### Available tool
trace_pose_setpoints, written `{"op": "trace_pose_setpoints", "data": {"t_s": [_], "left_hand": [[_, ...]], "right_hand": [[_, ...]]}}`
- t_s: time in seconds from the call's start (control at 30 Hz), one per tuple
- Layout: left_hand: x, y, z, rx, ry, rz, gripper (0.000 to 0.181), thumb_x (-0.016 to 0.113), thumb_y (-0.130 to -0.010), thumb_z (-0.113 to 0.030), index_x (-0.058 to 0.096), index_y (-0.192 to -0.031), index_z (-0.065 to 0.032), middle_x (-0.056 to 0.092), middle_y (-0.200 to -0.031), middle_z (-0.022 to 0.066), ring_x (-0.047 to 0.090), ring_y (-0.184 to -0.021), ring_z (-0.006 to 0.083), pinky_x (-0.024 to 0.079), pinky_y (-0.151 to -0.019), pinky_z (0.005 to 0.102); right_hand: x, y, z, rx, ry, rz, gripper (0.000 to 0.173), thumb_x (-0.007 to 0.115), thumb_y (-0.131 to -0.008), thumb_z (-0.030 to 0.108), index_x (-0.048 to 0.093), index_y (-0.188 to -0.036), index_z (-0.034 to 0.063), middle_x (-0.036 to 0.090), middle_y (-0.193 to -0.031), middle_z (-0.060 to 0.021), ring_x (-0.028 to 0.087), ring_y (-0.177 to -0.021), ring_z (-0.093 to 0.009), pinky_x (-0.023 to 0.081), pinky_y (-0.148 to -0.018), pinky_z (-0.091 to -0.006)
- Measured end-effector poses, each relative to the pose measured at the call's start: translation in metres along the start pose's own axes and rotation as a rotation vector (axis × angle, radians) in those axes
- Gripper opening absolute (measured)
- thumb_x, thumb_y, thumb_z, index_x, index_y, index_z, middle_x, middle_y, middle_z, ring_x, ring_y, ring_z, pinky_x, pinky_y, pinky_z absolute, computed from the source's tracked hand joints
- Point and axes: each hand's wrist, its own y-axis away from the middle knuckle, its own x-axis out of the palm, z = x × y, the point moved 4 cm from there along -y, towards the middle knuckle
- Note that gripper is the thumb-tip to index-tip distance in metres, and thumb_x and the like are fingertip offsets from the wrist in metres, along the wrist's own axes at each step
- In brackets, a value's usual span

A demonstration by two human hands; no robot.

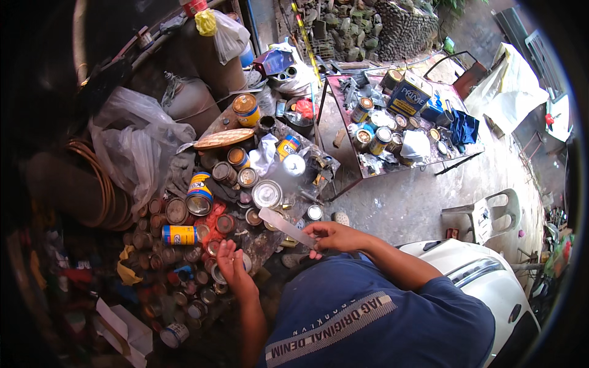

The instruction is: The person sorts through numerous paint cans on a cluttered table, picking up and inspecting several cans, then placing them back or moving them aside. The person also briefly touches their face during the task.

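Note:
My right hand [333, 237] grips one end of a flat, pale grey strip [287, 226], which looks like a scraper blade or spreader. The strip's far end reaches over the cluttered bench beside a round metal can lid [267, 194]. My left hand [232, 262] is raised, palm up with fingers apart, and nothing is in it. Near its fingertips are small cans and red plastic [212, 221]. A yellow-and-blue can [179, 235] lies on its side to the left. Another yellow-and-blue can [199, 193] is farther up, with its metal end towards me.
A second table [343, 138] holds paint cans and a dark blue thinner tin [408, 95]. Many used cans [161, 257] are heaped left of the bench. A white plastic stool [483, 218] and a white car [487, 276] stand to the right. A plastic bag [138, 138] hangs at left.

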Motion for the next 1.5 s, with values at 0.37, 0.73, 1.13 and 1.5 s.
{"op": "trace_pose_setpoints", "data": {"t_s": [0.37,0.73,1.13,1.5], "left_hand": [[0.226,-0.174,0.074,0.284,-0.852,0.175,0.042,0.076,-0.087,-0.032,0.07,-0.117,-0.002,0.065,-0.115,0.0171,0.065,-0.102,0.0321,0.053,-0.085,0.0417],[0.282,-0.261,0.123,0.179,-1.323,-0.055,0.029,0.064,-0.093,-0.024,0.068,-0.112,-0.003,0.07,-0.107,0.0238,0.068,-0.101,0.0415,0.053,-0.084,0.0539],[0.195,-0.23,0.091,-0.267,-0.512,-0.064,0.009,0.067,-0.096,-0.015,0.063,-0.1,-0.0079,0.07,-0.085,0.0013,0.066,-0.067,0.0095,0.044,-0.053,0.0229],[0.208,-0.179,0.073,-0.357,-0.06,-0.096,0.022,0.055,-0.099,-0.018,0.053,-0.117,-0.0056,0.069,-0.104,0.0145,0.069,-0.095,0.0268,0.057,-0.085,0.0387]], "right_hand": [[-0.145,0.074,0.042,-0.018,0.179,-0.354,0.043,0.048,-0.094,-0.003,0.054,-0.136,0.0016,0.064,-0.108,-0.006,0.067,-0.087,-0.013,0.055,-0.08,-0.0286],[-0.276,0.111,0.086,0.031,0.247,-0.366,0.041,0.05,-0.092,-0.003,0.057,-0.133,0.0029,0.065,-0.1,-0.0033,0.065,-0.08,-0.01,0.051,-0.071,-0.0269],[-0.204,-0.054,0.094,0.043,0.066,-0.142,0.026,0.059,-0.101,0.013,0.053,-0.124,0.0018,0.06,-0.091,-0.0038,0.063,-0.067,-0.009,0.053,-0.053,-0.0265],[-0.149,-0.147,0.062,-0.153,0.131,-0.29,0.033,0.06,-0.099,0.01,0.047,-0.128,0.0033,0.055,-0.071,-0.0053,0.057,-0.056,-0.013,0.046,-0.049,-0.0301]]}}
